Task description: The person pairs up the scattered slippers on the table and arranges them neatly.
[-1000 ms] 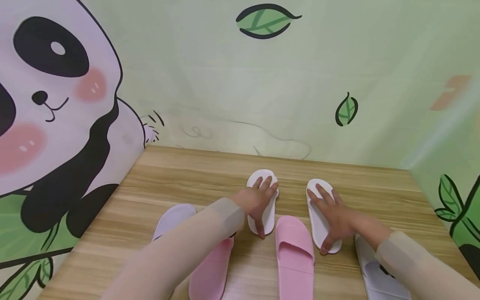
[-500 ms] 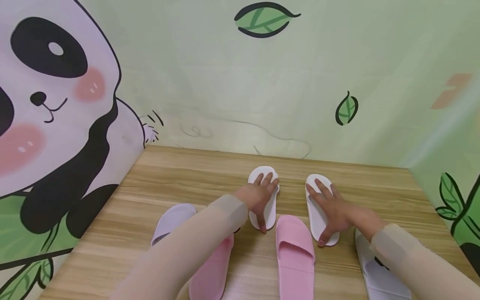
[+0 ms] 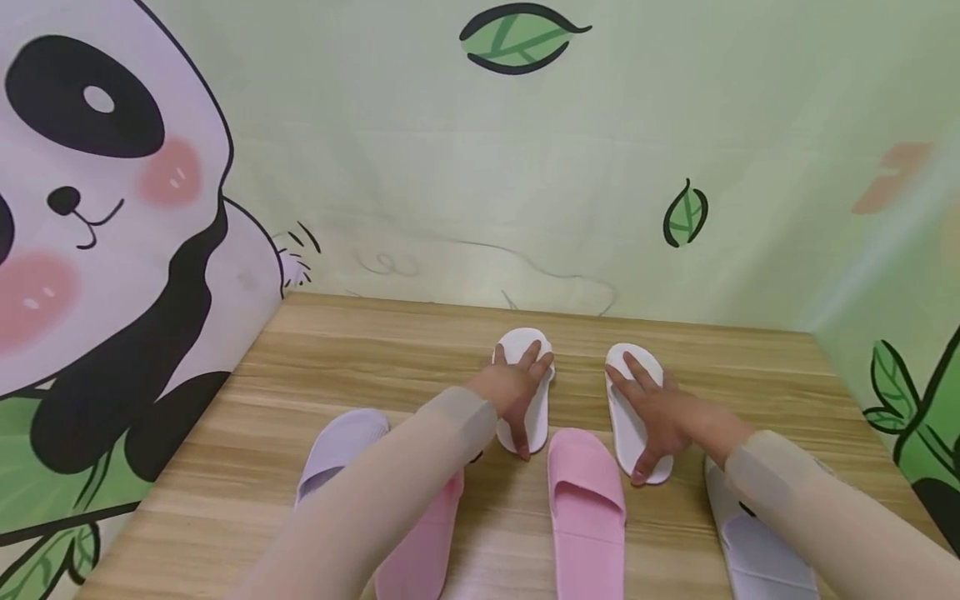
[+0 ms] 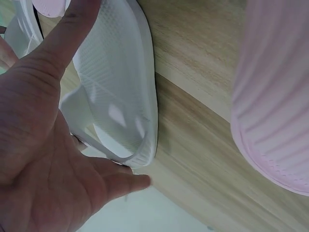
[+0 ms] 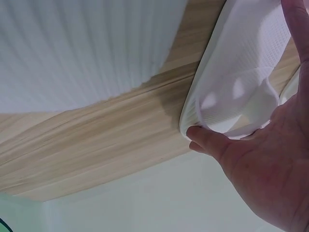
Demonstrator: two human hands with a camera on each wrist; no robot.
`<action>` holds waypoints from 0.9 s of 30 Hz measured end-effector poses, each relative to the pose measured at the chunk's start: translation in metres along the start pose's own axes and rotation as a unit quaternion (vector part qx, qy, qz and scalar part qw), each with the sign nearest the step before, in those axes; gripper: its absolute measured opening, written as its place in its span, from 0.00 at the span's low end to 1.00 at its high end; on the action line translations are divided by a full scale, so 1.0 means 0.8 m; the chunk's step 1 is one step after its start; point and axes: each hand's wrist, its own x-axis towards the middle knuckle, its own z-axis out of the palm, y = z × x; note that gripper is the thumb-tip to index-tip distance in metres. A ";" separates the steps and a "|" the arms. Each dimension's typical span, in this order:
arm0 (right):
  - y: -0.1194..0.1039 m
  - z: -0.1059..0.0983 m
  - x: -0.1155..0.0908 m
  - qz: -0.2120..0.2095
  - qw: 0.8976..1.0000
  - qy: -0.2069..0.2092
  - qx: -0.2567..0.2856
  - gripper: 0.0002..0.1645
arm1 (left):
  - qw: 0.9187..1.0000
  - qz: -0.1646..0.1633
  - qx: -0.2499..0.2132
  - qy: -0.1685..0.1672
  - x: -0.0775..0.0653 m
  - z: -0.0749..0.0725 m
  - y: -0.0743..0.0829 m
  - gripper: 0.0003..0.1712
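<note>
Head view takes in a pale green wall [image 3: 420, 167] behind a wood-grain surface [image 3: 360, 350], with a big printed panda [image 3: 112, 250] filling the left side. Beige sleeves reach in from below, the left sleeve [image 3: 375, 500] covering parts of a lilac slipper [image 3: 341, 442] and a pink slipper [image 3: 420, 542], the right sleeve [image 3: 832, 508] partly covering a pale grey slipper [image 3: 765, 550]. Between the sleeves lies a second pink slipper [image 3: 587, 517], cut off by the lower edge. Farther back, side by side but apart, two smaller white slippers lie flat, toes toward the wall: one [image 3: 538, 421] under the left hand [image 3: 513, 392], the other [image 3: 630, 417] under the right hand [image 3: 663, 417]. Both hands are spread, fingers extended over the toe ends and thumbs stretched toward the heels, pinching nothing. Smallest are the printed leaves on the wall, one wide [image 3: 517, 37], one narrow [image 3: 686, 215].
</note>
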 end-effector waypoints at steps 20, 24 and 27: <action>0.014 -0.007 0.022 0.000 1.000 0.015 0.023 0.98 | 0.999 0.010 -0.009 0.051 -0.001 -0.005 0.001 0.82; 0.014 -0.009 0.023 0.021 0.999 0.010 0.032 0.98 | 0.999 0.005 -0.009 0.053 0.000 -0.006 0.002 0.82; 0.014 -0.012 0.024 0.031 0.999 0.009 0.031 0.97 | 0.998 0.002 -0.011 0.054 -0.002 -0.009 0.004 0.82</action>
